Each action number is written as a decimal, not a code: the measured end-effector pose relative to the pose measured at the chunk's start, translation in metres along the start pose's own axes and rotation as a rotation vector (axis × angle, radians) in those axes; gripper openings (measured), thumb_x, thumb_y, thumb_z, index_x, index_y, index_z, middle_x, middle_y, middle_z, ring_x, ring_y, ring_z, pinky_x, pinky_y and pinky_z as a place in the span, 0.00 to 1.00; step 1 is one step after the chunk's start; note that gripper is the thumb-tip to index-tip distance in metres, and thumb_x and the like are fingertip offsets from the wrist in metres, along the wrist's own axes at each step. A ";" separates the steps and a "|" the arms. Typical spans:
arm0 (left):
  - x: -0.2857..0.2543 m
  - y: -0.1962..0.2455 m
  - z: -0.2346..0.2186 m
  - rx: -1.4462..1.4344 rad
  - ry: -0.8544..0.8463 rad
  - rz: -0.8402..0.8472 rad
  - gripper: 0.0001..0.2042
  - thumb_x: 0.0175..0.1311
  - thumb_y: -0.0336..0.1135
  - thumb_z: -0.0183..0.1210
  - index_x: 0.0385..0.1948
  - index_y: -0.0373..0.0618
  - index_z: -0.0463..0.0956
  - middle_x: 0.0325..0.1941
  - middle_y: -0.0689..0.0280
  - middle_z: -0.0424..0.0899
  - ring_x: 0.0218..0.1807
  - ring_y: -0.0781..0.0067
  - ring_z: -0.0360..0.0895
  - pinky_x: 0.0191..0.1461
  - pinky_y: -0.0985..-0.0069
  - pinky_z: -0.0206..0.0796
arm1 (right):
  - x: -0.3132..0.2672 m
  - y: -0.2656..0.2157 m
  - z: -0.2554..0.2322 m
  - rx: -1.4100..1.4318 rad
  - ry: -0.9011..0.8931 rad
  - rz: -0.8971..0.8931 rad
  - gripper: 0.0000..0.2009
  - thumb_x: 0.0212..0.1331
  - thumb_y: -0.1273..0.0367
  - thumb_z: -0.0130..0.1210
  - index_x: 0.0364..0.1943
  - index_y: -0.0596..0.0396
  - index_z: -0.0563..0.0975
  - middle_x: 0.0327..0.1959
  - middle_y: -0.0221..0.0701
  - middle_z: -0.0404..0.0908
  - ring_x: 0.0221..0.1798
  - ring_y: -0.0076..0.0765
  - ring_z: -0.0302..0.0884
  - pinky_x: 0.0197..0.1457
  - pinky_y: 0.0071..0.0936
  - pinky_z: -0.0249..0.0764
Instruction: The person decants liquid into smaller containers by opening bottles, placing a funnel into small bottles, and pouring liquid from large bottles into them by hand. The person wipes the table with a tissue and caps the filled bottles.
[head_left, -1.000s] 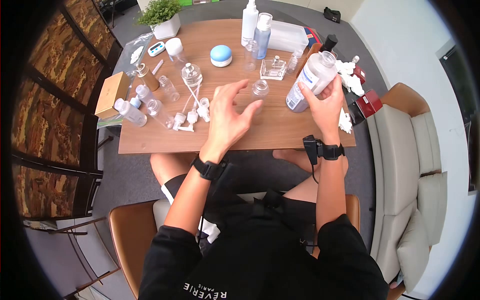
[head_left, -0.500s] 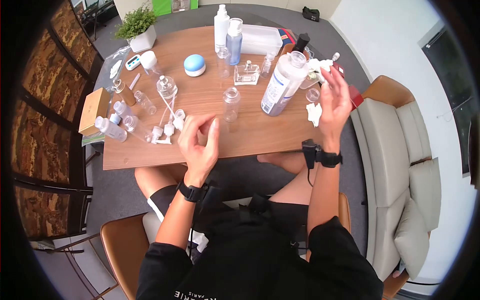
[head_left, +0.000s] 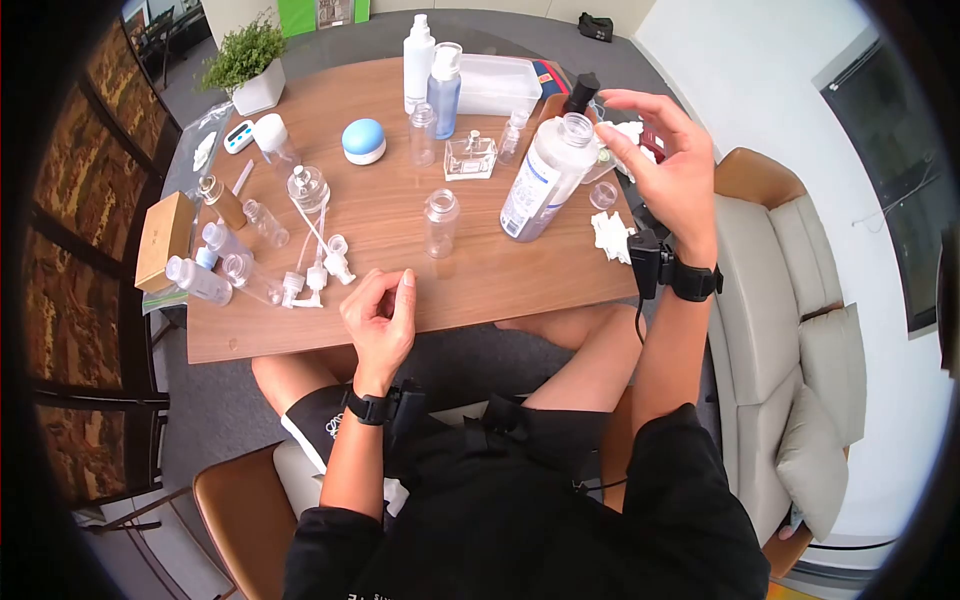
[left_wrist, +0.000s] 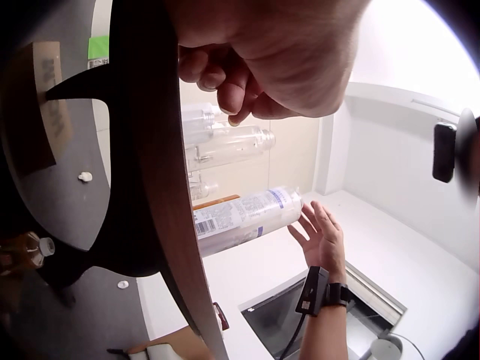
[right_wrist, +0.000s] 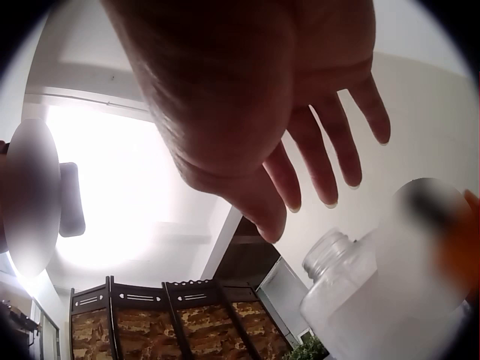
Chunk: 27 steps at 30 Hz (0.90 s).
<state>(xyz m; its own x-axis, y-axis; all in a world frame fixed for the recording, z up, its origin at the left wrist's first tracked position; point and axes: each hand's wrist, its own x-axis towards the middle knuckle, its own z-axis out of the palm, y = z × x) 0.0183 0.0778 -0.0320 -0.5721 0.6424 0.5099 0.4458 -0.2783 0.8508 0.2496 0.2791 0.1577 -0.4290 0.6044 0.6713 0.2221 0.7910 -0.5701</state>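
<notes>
A large translucent bottle [head_left: 545, 180] with a printed label and an uncapped neck stands upright on the table. My right hand [head_left: 675, 165] is beside its mouth, fingers spread and holding nothing; in the right wrist view the fingertips hang above the bottle's threaded neck [right_wrist: 328, 253]. Just behind the bottle, a black cap [head_left: 582, 93] shows near those fingers. A small clear bottle [head_left: 440, 225] without a cap stands left of the large one. At the front table edge my left hand [head_left: 382, 325] stays low, its fingers loosely curled, thumb up, holding nothing.
On the left lie pump heads [head_left: 318, 280], several small bottles and a cardboard box [head_left: 167, 240]. A blue-lidded jar [head_left: 364, 142], a perfume bottle [head_left: 470, 158] and a clear plastic container [head_left: 500, 85] stand farther back. Crumpled tissue [head_left: 612, 237] lies right of the large bottle.
My right hand has let go of the large bottle, now standing on the table, and moved beside its mouth. My left hand has drawn back from the small clear bottle to the table edge.
</notes>
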 end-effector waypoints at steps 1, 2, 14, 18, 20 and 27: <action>0.000 -0.001 -0.001 0.003 0.001 0.007 0.06 0.67 0.26 0.68 0.29 0.35 0.83 0.19 0.69 0.70 0.20 0.82 0.60 0.24 0.78 0.50 | -0.001 -0.001 0.003 0.000 -0.004 0.001 0.12 0.59 0.70 0.72 0.45 0.56 0.86 0.41 0.29 0.89 0.44 0.24 0.84 0.52 0.26 0.79; 0.000 0.000 -0.001 0.003 0.004 0.004 0.06 0.67 0.26 0.68 0.29 0.35 0.83 0.19 0.69 0.70 0.20 0.82 0.60 0.24 0.78 0.50 | -0.001 -0.002 0.006 -0.039 -0.041 0.006 0.13 0.58 0.70 0.73 0.46 0.56 0.86 0.41 0.29 0.89 0.45 0.25 0.84 0.53 0.28 0.78; 0.001 0.004 -0.001 0.008 0.008 -0.004 0.06 0.67 0.26 0.68 0.29 0.35 0.83 0.19 0.70 0.69 0.20 0.82 0.60 0.24 0.78 0.50 | -0.003 -0.006 0.016 -0.020 -0.063 0.059 0.11 0.59 0.71 0.72 0.44 0.58 0.86 0.41 0.31 0.90 0.46 0.25 0.85 0.53 0.26 0.78; 0.001 0.004 -0.002 0.011 0.010 -0.004 0.06 0.67 0.25 0.68 0.29 0.35 0.83 0.19 0.69 0.69 0.20 0.81 0.60 0.24 0.77 0.50 | -0.001 -0.005 0.015 -0.003 0.036 0.056 0.11 0.60 0.71 0.72 0.45 0.58 0.86 0.43 0.29 0.91 0.47 0.25 0.85 0.56 0.26 0.78; 0.001 0.004 -0.001 0.008 0.011 -0.004 0.06 0.67 0.25 0.68 0.29 0.35 0.83 0.19 0.69 0.69 0.20 0.81 0.60 0.24 0.77 0.50 | -0.001 -0.003 0.014 0.003 0.058 0.057 0.11 0.60 0.71 0.71 0.45 0.58 0.86 0.43 0.29 0.91 0.47 0.25 0.85 0.56 0.26 0.77; 0.000 0.003 -0.001 -0.005 0.009 -0.014 0.06 0.66 0.25 0.68 0.29 0.35 0.82 0.19 0.69 0.68 0.20 0.80 0.60 0.25 0.77 0.50 | -0.003 0.003 0.016 0.043 0.100 0.064 0.12 0.60 0.71 0.72 0.46 0.58 0.86 0.44 0.31 0.90 0.50 0.26 0.85 0.60 0.27 0.76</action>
<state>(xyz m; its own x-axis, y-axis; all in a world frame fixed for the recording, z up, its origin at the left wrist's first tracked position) 0.0192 0.0767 -0.0295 -0.5844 0.6398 0.4991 0.4345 -0.2726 0.8584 0.2377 0.2785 0.1467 -0.3254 0.6616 0.6756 0.2076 0.7471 -0.6315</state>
